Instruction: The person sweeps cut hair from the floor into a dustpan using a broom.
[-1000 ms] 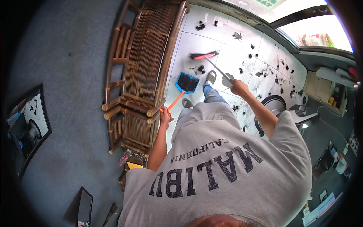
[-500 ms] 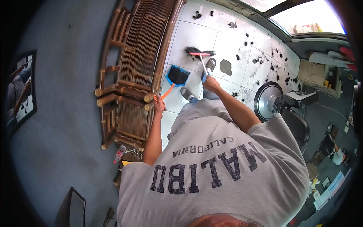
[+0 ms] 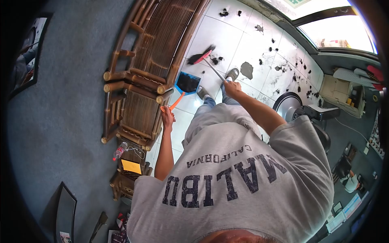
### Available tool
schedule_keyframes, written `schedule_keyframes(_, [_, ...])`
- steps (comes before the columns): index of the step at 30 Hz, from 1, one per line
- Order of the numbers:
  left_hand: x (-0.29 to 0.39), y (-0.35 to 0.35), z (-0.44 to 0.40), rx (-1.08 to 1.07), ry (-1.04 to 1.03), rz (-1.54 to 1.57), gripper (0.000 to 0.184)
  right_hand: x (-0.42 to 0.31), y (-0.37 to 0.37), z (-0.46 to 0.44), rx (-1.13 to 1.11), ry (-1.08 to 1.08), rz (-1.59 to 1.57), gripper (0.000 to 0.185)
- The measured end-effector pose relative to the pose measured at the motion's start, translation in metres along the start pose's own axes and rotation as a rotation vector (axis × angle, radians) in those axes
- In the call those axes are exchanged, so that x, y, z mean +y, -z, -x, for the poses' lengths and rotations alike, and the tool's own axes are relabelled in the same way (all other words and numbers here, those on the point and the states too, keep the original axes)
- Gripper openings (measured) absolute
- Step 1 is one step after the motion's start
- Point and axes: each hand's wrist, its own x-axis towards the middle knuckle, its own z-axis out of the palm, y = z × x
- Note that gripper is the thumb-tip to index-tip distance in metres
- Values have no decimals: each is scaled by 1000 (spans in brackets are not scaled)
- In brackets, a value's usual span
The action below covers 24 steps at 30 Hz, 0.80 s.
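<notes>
My left hand is closed around the orange handle of a blue dustpan, which rests on the tiled floor with a pile of dark hair inside. My right hand grips the pale stick of a broom. Its pink head with black bristles is tilted on the tiles, a little beyond the dustpan's far edge. Small dark tufts lie just right of the broom head. My sandalled feet stand close to the pan and the stick.
A bamboo bench runs along the left, close to the dustpan. More hair clumps are scattered over the floor to the right, near a grey patch. A barber chair's round base stands at the right. A glass door is beyond.
The broom head has turned from level to slanting and shifted slightly left, leaving tufts on its right. The camera view has shifted too. Both hands keep their grips.
</notes>
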Motion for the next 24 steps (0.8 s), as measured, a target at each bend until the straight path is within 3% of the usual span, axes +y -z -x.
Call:
schedule_keyframes(5, [-12,2,1,12,18,-2,48,83,-18,30,40,64,280,30])
schedule_keyframes(10, [3,-7,-11,-12,49,-30,48,171,-6,50,30,28,436,26])
schedule_keyframes(11, [7,-9,-13,-18,42,-46,49,179,2,53,-72,-14,494,34])
schedule_keyframes(16, [9,-15,-39,-65,10,-91,55,219,20,95,-60,-84,324,59])
schedule_keyframes(19, [40,-32,-30,-67,2,-86,50,232,35,119,-97,-97,222,64])
schedule_keyframes(24, [56,-50,-55,-108,23,-149,54,254,42,104,-128,-25,410,59])
